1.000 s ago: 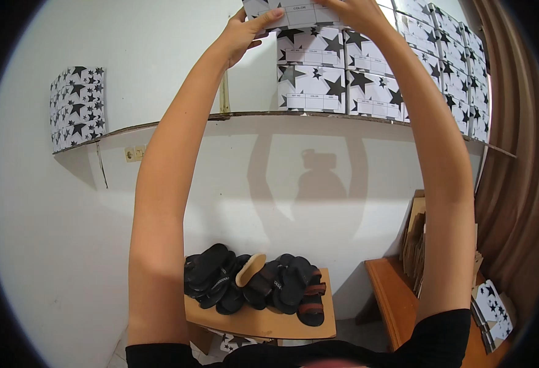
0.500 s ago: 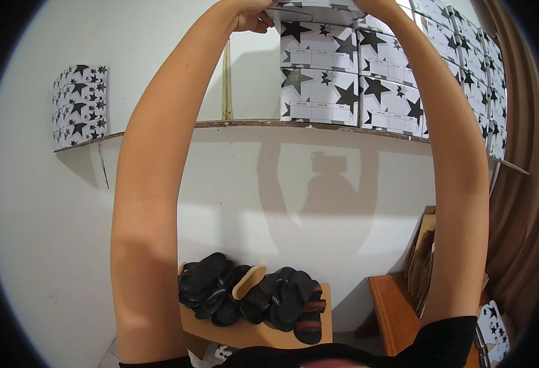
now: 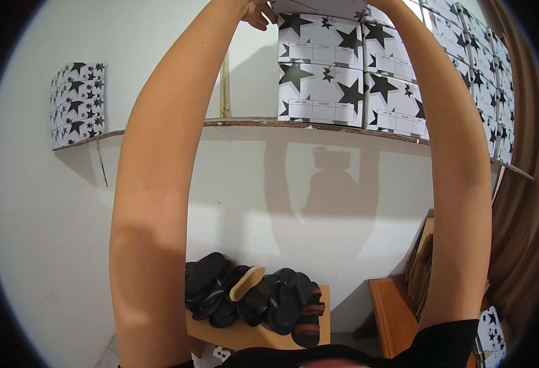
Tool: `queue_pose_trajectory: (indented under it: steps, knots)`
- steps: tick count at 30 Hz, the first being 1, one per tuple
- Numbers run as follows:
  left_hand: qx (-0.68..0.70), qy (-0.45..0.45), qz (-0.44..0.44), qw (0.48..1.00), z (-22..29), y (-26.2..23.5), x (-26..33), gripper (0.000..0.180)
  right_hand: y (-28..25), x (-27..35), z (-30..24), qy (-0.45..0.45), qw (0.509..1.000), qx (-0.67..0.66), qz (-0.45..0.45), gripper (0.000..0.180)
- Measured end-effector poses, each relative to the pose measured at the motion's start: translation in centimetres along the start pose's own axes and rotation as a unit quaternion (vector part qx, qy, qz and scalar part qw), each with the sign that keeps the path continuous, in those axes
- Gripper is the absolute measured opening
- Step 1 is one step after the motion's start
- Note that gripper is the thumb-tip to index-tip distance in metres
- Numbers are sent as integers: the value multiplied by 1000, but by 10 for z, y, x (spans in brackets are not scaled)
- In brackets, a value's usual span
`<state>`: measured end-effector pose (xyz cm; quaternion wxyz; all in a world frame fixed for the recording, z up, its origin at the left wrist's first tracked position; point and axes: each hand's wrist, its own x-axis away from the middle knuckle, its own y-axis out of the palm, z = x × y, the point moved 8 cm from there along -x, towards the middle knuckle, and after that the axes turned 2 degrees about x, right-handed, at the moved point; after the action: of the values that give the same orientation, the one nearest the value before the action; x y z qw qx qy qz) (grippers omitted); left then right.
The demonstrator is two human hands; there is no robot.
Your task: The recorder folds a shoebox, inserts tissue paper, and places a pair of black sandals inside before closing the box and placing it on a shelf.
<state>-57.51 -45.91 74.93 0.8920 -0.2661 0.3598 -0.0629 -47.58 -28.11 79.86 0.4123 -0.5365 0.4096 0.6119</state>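
Note:
Both my arms reach up to a white shoebox (image 3: 321,7) with black stars, cut off by the top edge of the view. My left hand (image 3: 258,13) is at its left end, fingers curled against it. At its right end is my right hand (image 3: 379,2), mostly out of view with its fingers hidden. The held box is right above a stack of matching shoeboxes (image 3: 321,92), its underside partly showing. Whether it rests fully on the stack, I cannot tell.
The stacks stand on a wall shelf (image 3: 251,123); another starred stack (image 3: 78,104) is at its left end. Below, black sandals (image 3: 284,300) lie piled on a tan board (image 3: 251,335). At right are a wooden bench (image 3: 395,313), flat cardboard (image 3: 421,264) and a brown curtain (image 3: 527,122).
The held shoebox has moved up and back a little over the stack, both hands still at its ends. The view has shifted slightly.

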Motion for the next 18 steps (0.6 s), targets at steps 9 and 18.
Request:
queue_pose_trajectory:
  steps: [9, 18]
  knots:
    - [-4, -6, 36, 999, -16, 11, -26, 100, 15, 9, -1, -20, 992, 125, 21, 54]
    - [25, 10, 88, 996, -31, 15, -44, 93, 25, 23, -14, -101, 968, 215, 80, 43]
